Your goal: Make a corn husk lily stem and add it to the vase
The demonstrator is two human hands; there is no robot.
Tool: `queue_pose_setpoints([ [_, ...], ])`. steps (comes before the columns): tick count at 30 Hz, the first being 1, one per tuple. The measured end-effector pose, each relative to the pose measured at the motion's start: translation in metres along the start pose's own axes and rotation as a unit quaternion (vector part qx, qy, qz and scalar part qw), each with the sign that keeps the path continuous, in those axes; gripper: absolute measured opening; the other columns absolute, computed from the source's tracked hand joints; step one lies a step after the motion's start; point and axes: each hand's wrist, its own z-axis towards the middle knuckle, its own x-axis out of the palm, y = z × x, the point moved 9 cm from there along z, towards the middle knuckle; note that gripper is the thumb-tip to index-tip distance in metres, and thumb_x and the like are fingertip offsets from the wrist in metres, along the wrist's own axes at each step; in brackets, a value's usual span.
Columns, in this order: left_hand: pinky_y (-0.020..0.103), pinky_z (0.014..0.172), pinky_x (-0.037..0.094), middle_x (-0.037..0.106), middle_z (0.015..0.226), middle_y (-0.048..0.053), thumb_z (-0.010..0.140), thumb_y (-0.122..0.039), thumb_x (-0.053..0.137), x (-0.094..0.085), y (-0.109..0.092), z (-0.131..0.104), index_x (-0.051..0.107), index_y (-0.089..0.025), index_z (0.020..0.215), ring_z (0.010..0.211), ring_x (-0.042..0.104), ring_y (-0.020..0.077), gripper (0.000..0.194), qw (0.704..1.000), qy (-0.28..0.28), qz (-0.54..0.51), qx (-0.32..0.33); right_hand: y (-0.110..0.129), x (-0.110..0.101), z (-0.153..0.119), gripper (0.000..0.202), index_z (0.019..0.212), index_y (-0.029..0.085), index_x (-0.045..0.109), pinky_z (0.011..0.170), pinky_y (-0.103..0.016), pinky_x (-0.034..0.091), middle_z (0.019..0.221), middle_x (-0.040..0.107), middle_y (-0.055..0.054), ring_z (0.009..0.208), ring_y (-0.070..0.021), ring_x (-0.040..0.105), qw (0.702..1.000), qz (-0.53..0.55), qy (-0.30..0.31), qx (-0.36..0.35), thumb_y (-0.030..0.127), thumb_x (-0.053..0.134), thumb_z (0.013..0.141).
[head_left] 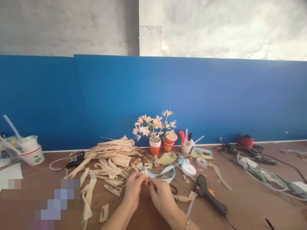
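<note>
Some tabletop (254,207) is bare lower right; lower centre, left hand (133,187) fingertips pinch pale husk (145,173); right hand (161,194) grip unclear.

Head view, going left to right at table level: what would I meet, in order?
Green-dotted cup, black gadget, pale scrap with a hole, left hand, right hand, glue gun, red object.

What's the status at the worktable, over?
Left hand pinching small pale piece. Right hand close beside, grip unclear. Light blue ribbon just beyond hands; glue gun lying to the right.
</note>
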Motion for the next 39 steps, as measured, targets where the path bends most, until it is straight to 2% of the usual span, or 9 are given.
queue_pose_setpoints([
  [7, 0.020, 0.056, 0.042, 0.062, 0.058, 0.001, 0.055, -0.024, 0.076, 0.006, -0.001, -0.004, 0.060, -0.012, 0.060, 0.054, 0.053, 0.0087, 0.021, 0.998, 0.026, -0.048, -0.026, -0.001, -0.005, 0.001, 0.030, 0.083, 0.017, 0.068, 0.061, -0.023, 0.043, 0.072, 0.070, -0.007, 0.063, -0.0178, 0.064, 1.000, 0.003, -0.014, 0.006, 0.015, 0.038, 0.082],
  [13, 0.020, 0.055, 0.042, 0.067, 0.071, 0.002, 0.058, -0.024, 0.077, 0.009, 0.003, -0.007, 0.059, -0.016, 0.080, 0.056, 0.056, 0.0089, 0.030, 0.995, 0.040, -0.079, -0.044, -0.006, -0.009, 0.000, 0.033, 0.094, 0.017, 0.069, 0.067, -0.026, 0.047, 0.077, 0.072, -0.009, 0.069, -0.0201, 0.066, 0.999, 0.009, -0.026, 0.025, 0.018, 0.039, 0.082],
  [20, 0.019, 0.053, 0.042, 0.066, 0.066, 0.004, 0.067, -0.039, 0.070, 0.009, 0.016, -0.004, 0.061, -0.012, 0.072, 0.055, 0.056, 0.0090, 0.028, 0.990, 0.033, -0.089, -0.101, -0.008, -0.005, 0.000, 0.034, 0.098, 0.018, 0.068, 0.068, -0.026, 0.046, 0.081, 0.072, -0.008, 0.072, -0.0203, 0.066, 0.999, -0.007, -0.011, 0.035, 0.017, 0.038, 0.082],
  [23, 0.019, 0.051, 0.040, 0.066, 0.067, 0.002, 0.064, -0.039, 0.074, 0.006, 0.014, -0.001, 0.061, -0.013, 0.073, 0.054, 0.055, 0.0081, 0.030, 0.994, 0.033, -0.068, -0.074, -0.008, -0.006, 0.000, 0.032, 0.093, 0.018, 0.066, 0.065, -0.025, 0.044, 0.078, 0.071, -0.007, 0.070, -0.0199, 0.066, 0.999, -0.031, -0.012, 0.026, 0.018, 0.036, 0.084],
  [25, 0.017, 0.047, 0.037, 0.065, 0.066, 0.001, 0.062, -0.039, 0.075, 0.002, 0.009, 0.001, 0.061, -0.013, 0.072, 0.052, 0.053, 0.0069, 0.031, 0.998, 0.026, -0.043, -0.042, -0.014, -0.016, 0.002, 0.031, 0.094, 0.018, 0.063, 0.064, -0.026, 0.042, 0.079, 0.071, -0.008, 0.071, -0.0205, 0.066, 0.997, -0.057, -0.035, 0.039, 0.022, 0.033, 0.087],
  [28, 0.015, 0.042, 0.031, 0.062, 0.062, 0.001, 0.062, -0.041, 0.074, -0.002, 0.004, 0.003, 0.059, -0.013, 0.069, 0.049, 0.049, 0.0056, 0.033, 1.000, 0.011, -0.011, -0.007, -0.030, -0.040, 0.005, 0.031, 0.100, 0.018, 0.056, 0.062, -0.025, 0.039, 0.079, 0.069, -0.007, 0.072, -0.0204, 0.065, 0.988, -0.103, -0.067, 0.089, 0.022, 0.026, 0.090],
  [31, 0.015, 0.040, 0.029, 0.061, 0.060, 0.000, 0.061, -0.042, 0.073, -0.002, 0.003, 0.004, 0.058, -0.013, 0.068, 0.047, 0.047, 0.0052, 0.033, 1.000, 0.007, 0.001, 0.005, -0.048, -0.054, 0.010, 0.027, 0.100, 0.019, 0.053, 0.058, -0.024, 0.035, 0.071, 0.067, -0.004, 0.067, -0.0192, 0.063, 0.975, -0.166, -0.038, 0.146, 0.016, 0.030, 0.085],
  [36, 0.015, 0.039, 0.029, 0.060, 0.060, 0.001, 0.062, -0.041, 0.071, -0.001, 0.001, 0.003, 0.059, -0.013, 0.067, 0.047, 0.047, 0.0055, 0.031, 1.000, 0.012, 0.023, 0.015, -0.062, -0.044, 0.011, 0.018, 0.090, 0.020, 0.063, 0.061, -0.025, 0.034, 0.080, 0.069, -0.007, 0.078, -0.0227, 0.063, 0.962, -0.217, 0.040, 0.161, 0.025, 0.051, 0.076],
  [39, 0.015, 0.038, 0.029, 0.060, 0.061, 0.001, 0.062, -0.041, 0.071, 0.002, -0.001, 0.003, 0.059, -0.013, 0.068, 0.047, 0.046, 0.0057, 0.030, 0.998, 0.024, 0.044, 0.025, -0.064, -0.035, 0.010, 0.018, 0.083, 0.020, 0.066, 0.063, -0.025, 0.034, 0.080, 0.070, -0.007, 0.079, -0.0223, 0.062, 0.963, -0.214, 0.044, 0.155, 0.020, 0.050, 0.075],
])
